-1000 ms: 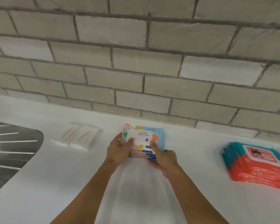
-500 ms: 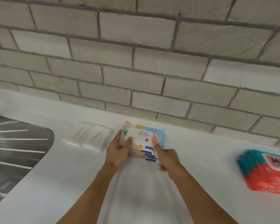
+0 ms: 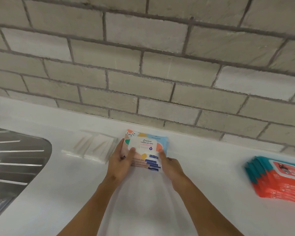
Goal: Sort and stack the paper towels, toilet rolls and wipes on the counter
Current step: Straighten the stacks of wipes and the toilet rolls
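Observation:
A stack of pastel wet-wipe packs (image 3: 147,143) sits on the white counter (image 3: 203,167) close to the brick wall. My left hand (image 3: 119,160) grips the stack's left side, thumb on the top pack. My right hand (image 3: 172,167) presses against its right front corner, fingers curled on the edge. Flat white folded paper towels (image 3: 90,148) lie just left of the stack. A second stack of red and teal wipe packs (image 3: 278,179) rests far right, partly cut off by the frame edge.
A steel sink drainboard (image 3: 15,164) with ridges fills the left side. The grey brick wall (image 3: 143,65) rises directly behind the counter.
Both hands stay on the pastel stack, nudging it slightly. The view has drifted a little, and the red stack sits nearer the right edge than a second ago.

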Action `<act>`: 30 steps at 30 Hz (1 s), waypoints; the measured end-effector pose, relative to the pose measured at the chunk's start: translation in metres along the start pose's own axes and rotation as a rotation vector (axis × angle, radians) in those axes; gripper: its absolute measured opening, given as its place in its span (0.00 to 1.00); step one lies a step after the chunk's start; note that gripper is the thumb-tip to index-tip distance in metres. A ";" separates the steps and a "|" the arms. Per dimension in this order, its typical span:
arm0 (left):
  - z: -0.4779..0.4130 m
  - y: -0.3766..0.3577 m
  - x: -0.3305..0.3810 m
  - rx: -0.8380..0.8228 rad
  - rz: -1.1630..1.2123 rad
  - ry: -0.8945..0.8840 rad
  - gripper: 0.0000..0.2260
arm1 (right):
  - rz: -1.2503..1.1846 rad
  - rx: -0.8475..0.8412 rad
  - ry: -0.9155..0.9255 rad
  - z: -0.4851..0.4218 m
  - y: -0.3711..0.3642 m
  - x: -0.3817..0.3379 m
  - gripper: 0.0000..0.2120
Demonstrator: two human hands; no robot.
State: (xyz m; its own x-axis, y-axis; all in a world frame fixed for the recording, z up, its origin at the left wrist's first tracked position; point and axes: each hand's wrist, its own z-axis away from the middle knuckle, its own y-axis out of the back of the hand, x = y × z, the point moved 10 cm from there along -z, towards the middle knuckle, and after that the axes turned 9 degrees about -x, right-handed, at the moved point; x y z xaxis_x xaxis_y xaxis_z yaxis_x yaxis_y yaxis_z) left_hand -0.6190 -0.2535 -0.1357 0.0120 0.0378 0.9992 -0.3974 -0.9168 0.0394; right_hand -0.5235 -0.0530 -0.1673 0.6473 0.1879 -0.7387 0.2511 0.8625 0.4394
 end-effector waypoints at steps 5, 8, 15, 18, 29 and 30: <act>0.002 -0.003 0.006 -0.015 -0.010 0.002 0.17 | -0.055 -0.013 0.001 0.008 -0.001 -0.001 0.33; 0.003 -0.003 0.005 -0.018 -0.032 0.018 0.21 | -0.078 -0.003 0.002 0.010 -0.001 -0.001 0.33; 0.004 0.002 0.003 -0.005 -0.053 0.059 0.27 | -0.178 0.048 0.049 0.013 0.000 0.001 0.29; 0.008 0.002 0.009 -0.005 -0.035 0.048 0.26 | -0.238 0.086 0.075 0.023 0.004 0.000 0.26; 0.048 0.022 0.053 0.186 -0.247 -0.163 0.21 | -0.436 0.173 0.194 0.091 0.020 0.024 0.10; 0.055 0.021 0.059 0.204 -0.229 -0.191 0.19 | -0.450 0.180 0.208 0.100 0.022 0.028 0.08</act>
State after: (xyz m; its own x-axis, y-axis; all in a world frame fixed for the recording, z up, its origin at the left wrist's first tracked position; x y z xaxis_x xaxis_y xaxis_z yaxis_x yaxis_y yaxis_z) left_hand -0.5760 -0.2922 -0.0759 0.2583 0.1941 0.9464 -0.1734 -0.9544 0.2431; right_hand -0.4275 -0.0758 -0.1268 0.2955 -0.0776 -0.9522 0.6027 0.7884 0.1228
